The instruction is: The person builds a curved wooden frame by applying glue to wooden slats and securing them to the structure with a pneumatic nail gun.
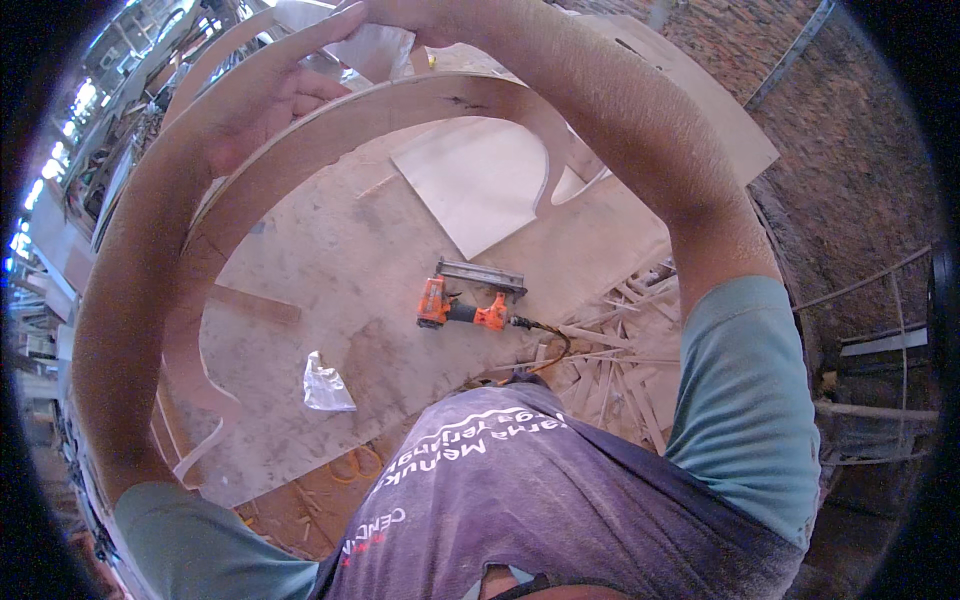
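Note:
A curved wooden frame (380, 105) arches upright in front of me, between my raised arms. My left hand (275, 115) is at its far upper left edge, with some fingers curled at the rim and one finger stretched toward my right hand. At the top, my right hand (405, 18) is partly cut off by the picture's edge. A clear plastic bag (378, 52) hangs from it, seemingly pinched in its fingers, just beyond the arch.
An orange nail gun (465, 305) with a hose lies on the dusty worktable (330, 280). Beside it are a cut wooden panel (475, 180), a crumpled plastic bag (326, 387) and a wooden strip (255, 303). Wood offcuts (620, 375) pile up at the right.

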Action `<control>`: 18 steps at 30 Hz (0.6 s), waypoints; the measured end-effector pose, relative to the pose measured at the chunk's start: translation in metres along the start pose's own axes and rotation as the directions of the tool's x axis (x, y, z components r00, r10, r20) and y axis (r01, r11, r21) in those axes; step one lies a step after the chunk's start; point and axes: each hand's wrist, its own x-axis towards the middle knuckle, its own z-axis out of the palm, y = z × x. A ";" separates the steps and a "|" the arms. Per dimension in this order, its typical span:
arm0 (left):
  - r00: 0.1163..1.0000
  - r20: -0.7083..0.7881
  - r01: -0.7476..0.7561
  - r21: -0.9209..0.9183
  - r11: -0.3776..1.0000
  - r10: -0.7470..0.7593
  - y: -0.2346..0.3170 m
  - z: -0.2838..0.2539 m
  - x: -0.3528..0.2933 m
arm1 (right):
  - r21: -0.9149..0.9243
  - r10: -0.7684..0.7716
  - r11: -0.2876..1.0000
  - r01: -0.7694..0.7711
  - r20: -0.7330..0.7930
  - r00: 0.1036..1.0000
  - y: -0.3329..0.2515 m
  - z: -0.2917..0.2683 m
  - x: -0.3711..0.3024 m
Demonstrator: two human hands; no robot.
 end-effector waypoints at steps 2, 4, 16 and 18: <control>1.000 0.006 0.008 -0.091 0.996 -0.008 -0.014 -0.006 0.014 | -0.003 -0.017 1.000 0.017 0.015 1.000 -0.001 0.006 0.006; 0.998 -0.042 -0.060 -0.097 0.994 0.056 -0.010 -0.002 0.012 | -0.009 -0.020 1.000 0.021 0.019 1.000 0.002 0.009 0.003; 0.994 -0.069 0.074 -0.170 0.983 -0.087 0.003 0.008 0.006 | -0.213 -0.044 0.975 0.069 0.119 0.992 0.001 0.028 -0.009; 0.991 -0.117 0.040 -0.215 0.976 -0.067 0.003 0.017 0.007 | -0.287 0.000 0.957 0.025 0.087 0.996 -0.001 0.029 -0.008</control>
